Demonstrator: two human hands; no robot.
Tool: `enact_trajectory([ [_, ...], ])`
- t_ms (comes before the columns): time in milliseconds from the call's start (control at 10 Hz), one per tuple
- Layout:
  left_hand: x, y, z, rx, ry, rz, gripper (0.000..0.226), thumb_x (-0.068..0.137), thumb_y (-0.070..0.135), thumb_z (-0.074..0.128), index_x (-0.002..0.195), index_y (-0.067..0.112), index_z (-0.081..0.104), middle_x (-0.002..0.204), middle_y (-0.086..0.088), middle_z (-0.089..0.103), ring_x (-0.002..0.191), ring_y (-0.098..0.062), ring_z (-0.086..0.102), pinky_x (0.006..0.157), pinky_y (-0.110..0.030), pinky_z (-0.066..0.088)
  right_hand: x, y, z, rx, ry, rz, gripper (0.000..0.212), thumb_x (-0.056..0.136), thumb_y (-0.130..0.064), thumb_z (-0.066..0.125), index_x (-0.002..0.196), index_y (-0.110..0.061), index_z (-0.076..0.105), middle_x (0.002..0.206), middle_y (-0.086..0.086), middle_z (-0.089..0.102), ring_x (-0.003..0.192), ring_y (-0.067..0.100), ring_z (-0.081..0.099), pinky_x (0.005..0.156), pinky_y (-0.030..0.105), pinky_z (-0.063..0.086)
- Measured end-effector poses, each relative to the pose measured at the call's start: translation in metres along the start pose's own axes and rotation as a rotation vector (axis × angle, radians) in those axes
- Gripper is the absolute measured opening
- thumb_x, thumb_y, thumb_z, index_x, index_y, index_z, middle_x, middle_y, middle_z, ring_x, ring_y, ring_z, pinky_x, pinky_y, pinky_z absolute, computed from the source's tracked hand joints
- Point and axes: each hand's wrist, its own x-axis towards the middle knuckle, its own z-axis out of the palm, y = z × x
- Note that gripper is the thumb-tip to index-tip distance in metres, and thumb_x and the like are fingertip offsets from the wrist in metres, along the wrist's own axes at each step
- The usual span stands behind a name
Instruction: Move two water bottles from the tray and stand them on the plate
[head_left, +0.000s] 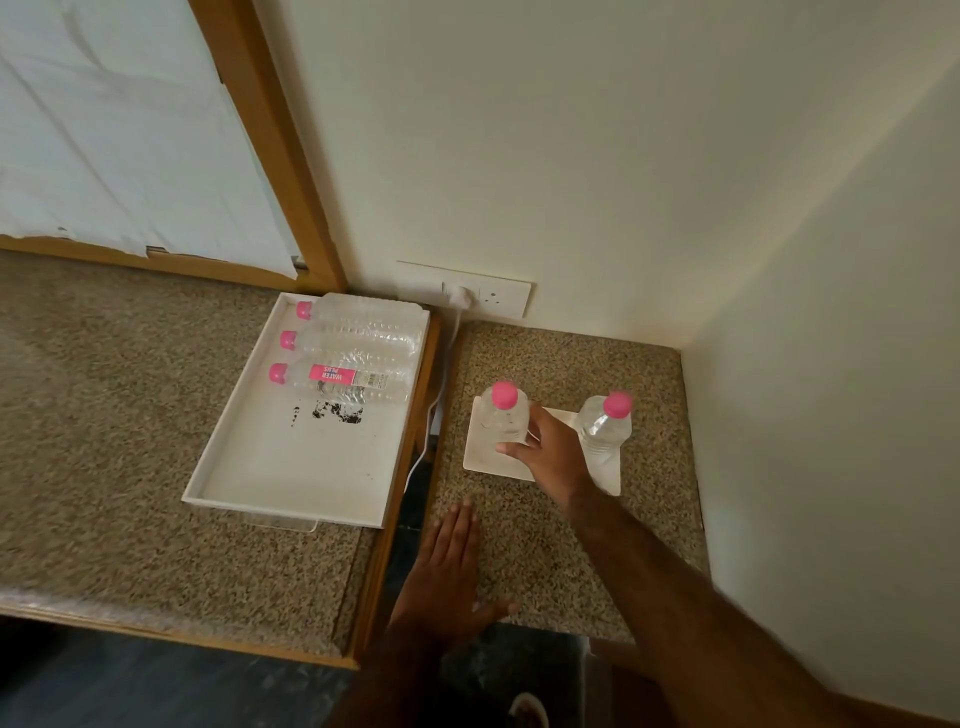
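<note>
Two clear water bottles with pink caps stand upright on a white square plate (488, 457) on the right counter. My right hand (550, 452) wraps its fingers around the lower body of the left bottle (503, 413). The right bottle (605, 426) stands free at the plate's right side. My left hand (447, 566) lies flat and open on the counter's front edge, holding nothing. On the left counter a white tray (291, 467) holds three more pink-capped bottles (353, 376) lying on their sides at its far end.
A gap with a white cable (423, 452) separates the two speckled counters. A wall socket (483, 296) with a plug sits behind the plate. Walls close in the right counter at the back and right. A wooden frame borders the left counter.
</note>
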Motion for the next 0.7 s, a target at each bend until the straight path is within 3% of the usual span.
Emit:
enact_trajectory([
  [300, 0.000, 0.001, 0.001, 0.038, -0.041, -0.007, 0.124, 0.080, 0.099, 0.009, 0.157, 0.005, -0.020, 0.165, -0.015, -0.030, 0.153, -0.031, -0.028, 0.125, -0.051, -0.008, -0.005, 0.013, -0.001, 0.013, 0.015, 0.011, 0.064, 0.080, -0.006, 0.083, 0.137, -0.016, 0.056, 0.127, 0.002, 0.069, 0.122, 0.014, 0.062, 0.110, 0.044, 0.047],
  [400, 0.001, 0.001, -0.003, 0.057, -0.070, -0.010, 0.127, 0.077, 0.100, 0.007, 0.156, 0.005, -0.022, 0.164, -0.015, -0.032, 0.153, -0.031, -0.028, 0.127, -0.053, -0.008, -0.011, 0.011, -0.001, -0.029, 0.016, 0.008, 0.081, 0.077, -0.013, 0.086, 0.146, -0.017, 0.045, 0.134, 0.000, 0.064, 0.127, 0.015, 0.057, 0.113, 0.042, 0.043],
  [500, 0.003, 0.000, -0.009, 0.056, -0.100, -0.017, 0.130, 0.073, 0.102, 0.003, 0.157, 0.005, -0.022, 0.164, -0.016, -0.032, 0.154, -0.032, -0.025, 0.127, -0.052, -0.008, -0.018, 0.005, -0.001, -0.101, 0.055, 0.010, 0.112, 0.073, -0.030, 0.090, 0.159, -0.016, 0.020, 0.149, 0.002, 0.051, 0.137, 0.017, 0.047, 0.116, 0.037, 0.038],
  [600, 0.006, 0.002, -0.024, 0.054, -0.116, -0.021, 0.129, 0.078, 0.100, 0.012, 0.157, 0.004, -0.020, 0.165, -0.017, -0.028, 0.154, -0.031, -0.024, 0.127, -0.050, -0.010, -0.030, -0.015, -0.007, -0.207, 0.118, -0.058, 0.119, 0.073, -0.046, 0.087, 0.159, -0.018, 0.011, 0.158, 0.003, 0.040, 0.142, 0.020, 0.040, 0.117, 0.037, 0.035],
  [700, 0.006, 0.005, -0.046, 0.033, -0.045, -0.031, 0.127, 0.079, 0.100, 0.013, 0.157, 0.005, -0.019, 0.166, -0.016, -0.026, 0.153, -0.029, -0.025, 0.123, -0.044, -0.016, -0.043, -0.035, -0.014, -0.316, 0.180, -0.200, 0.122, 0.075, -0.059, 0.080, 0.160, -0.020, 0.002, 0.168, 0.003, 0.018, 0.151, 0.018, 0.023, 0.117, 0.030, 0.026],
])
